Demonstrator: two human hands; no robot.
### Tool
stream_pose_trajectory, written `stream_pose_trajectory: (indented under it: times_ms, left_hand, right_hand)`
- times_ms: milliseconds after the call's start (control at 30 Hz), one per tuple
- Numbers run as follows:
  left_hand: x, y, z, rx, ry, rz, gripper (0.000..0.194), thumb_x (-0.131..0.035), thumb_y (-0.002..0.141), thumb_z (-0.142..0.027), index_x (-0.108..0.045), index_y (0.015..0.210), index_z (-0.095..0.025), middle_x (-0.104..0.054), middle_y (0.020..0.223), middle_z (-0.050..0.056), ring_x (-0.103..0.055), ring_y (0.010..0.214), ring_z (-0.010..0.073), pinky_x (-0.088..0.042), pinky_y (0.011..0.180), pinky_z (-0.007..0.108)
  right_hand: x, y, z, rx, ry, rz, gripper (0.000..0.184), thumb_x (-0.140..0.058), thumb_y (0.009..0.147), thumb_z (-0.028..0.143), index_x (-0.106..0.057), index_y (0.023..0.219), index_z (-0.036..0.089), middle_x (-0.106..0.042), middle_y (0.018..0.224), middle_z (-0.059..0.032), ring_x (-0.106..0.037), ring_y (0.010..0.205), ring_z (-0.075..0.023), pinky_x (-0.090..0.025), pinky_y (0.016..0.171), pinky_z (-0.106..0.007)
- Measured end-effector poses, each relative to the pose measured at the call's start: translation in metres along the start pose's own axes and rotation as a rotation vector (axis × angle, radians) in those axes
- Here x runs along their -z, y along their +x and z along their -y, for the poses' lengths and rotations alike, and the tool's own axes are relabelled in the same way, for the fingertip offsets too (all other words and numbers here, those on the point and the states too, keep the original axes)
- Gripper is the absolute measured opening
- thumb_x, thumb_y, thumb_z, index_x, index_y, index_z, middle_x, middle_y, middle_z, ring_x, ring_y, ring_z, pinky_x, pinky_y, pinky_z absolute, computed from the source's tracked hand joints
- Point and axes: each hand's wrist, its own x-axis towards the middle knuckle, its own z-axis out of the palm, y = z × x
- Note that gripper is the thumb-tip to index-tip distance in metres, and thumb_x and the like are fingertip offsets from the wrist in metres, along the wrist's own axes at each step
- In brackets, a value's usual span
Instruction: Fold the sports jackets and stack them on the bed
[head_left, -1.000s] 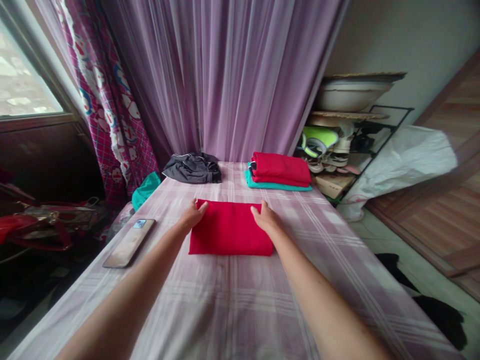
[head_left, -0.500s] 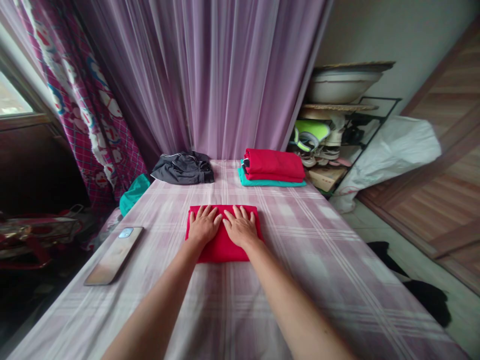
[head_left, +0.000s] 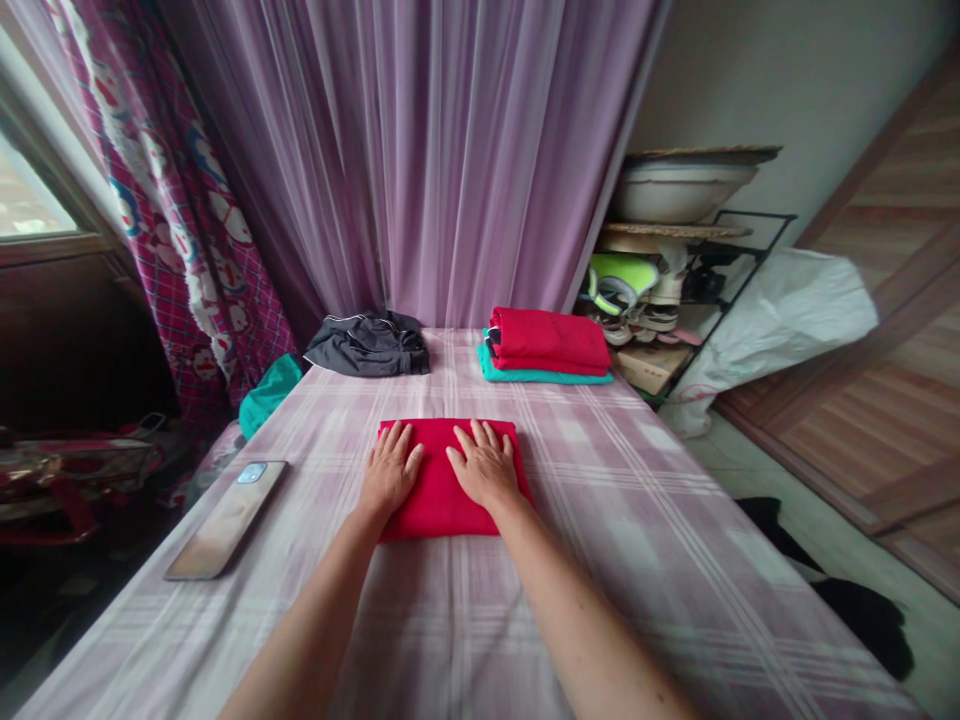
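Observation:
A folded red cloth or garment lies flat as a neat rectangle in the middle of the table; its exact kind does not show. My left hand rests on its left side, palm down with fingers spread. On its right side lies my right hand, also flat and spread. Beyond, at the far right, a stack holds a folded red garment above a dark one and a teal one. A crumpled dark grey garment with white piping sits at the far left.
On the plaid-covered table, a phone lies near the left edge. Teal fabric is beside the far left corner. Purple curtains hang behind. To the right stand a shoe rack and a white sack.
My left hand has slid left across the red cloth, so the hands are farther apart. My right hand stays almost in place. The view has tilted slightly.

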Motion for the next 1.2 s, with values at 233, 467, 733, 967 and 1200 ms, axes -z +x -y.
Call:
stream_pose_trajectory:
  times_ms: [233,467,733,967,1200]
  left_hand:
    - [-0.005,-0.022,0.030,-0.110,-0.115,-0.070,0.058,-0.031,0.099,-0.046,-0.044,0.145,-0.014,-0.044,0.153,0.014,-0.031,0.147,0.0242,-0.028,0.120,0.047]
    - [0.004,-0.050,0.028,-0.078,-0.165,-0.109,0.058,-0.036,0.098,-0.048,-0.047,0.144,-0.014,-0.046,0.151,0.016,-0.041,0.142,0.0261,-0.032,0.118,0.047]
    - [0.010,-0.059,0.023,-0.031,-0.193,-0.070,0.055,-0.038,0.098,-0.045,-0.045,0.145,-0.017,-0.048,0.151,0.015,-0.043,0.140,0.0260,-0.035,0.116,0.049]
    - [0.013,-0.059,0.020,-0.030,-0.199,-0.055,0.055,-0.040,0.098,-0.045,-0.045,0.145,-0.018,-0.047,0.151,0.015,-0.045,0.139,0.0266,-0.036,0.115,0.051]
    - [0.013,-0.058,0.021,-0.045,-0.216,-0.100,0.054,-0.043,0.097,-0.045,-0.048,0.143,-0.019,-0.052,0.147,0.014,-0.048,0.136,0.0269,-0.038,0.114,0.048]
  right_hand:
    - [-0.002,-0.002,0.000,0.015,-0.025,-0.023,0.055,-0.030,0.100,0.051,-0.043,0.149,0.027,-0.033,0.160,-0.0095,-0.024,0.148,-0.0274,-0.017,0.117,-0.056]
    - [-0.001,-0.001,0.001,-0.010,-0.056,-0.007,0.054,-0.030,0.101,0.049,-0.043,0.149,0.028,-0.032,0.161,-0.0081,-0.024,0.148,-0.0255,-0.016,0.117,-0.055]
    - [-0.004,-0.001,0.000,-0.007,-0.105,-0.016,0.053,-0.030,0.101,0.047,-0.043,0.149,0.028,-0.034,0.160,-0.0083,-0.026,0.148,-0.0251,-0.019,0.117,-0.055]
    - [-0.008,0.000,-0.002,-0.011,-0.138,-0.031,0.052,-0.031,0.101,0.046,-0.042,0.149,0.029,-0.034,0.160,-0.0078,-0.026,0.147,-0.0242,-0.019,0.117,-0.054]
    - [-0.006,-0.001,-0.001,0.004,-0.144,-0.038,0.052,-0.032,0.101,0.045,-0.044,0.148,0.028,-0.036,0.159,-0.0091,-0.027,0.147,-0.0246,-0.020,0.117,-0.053]
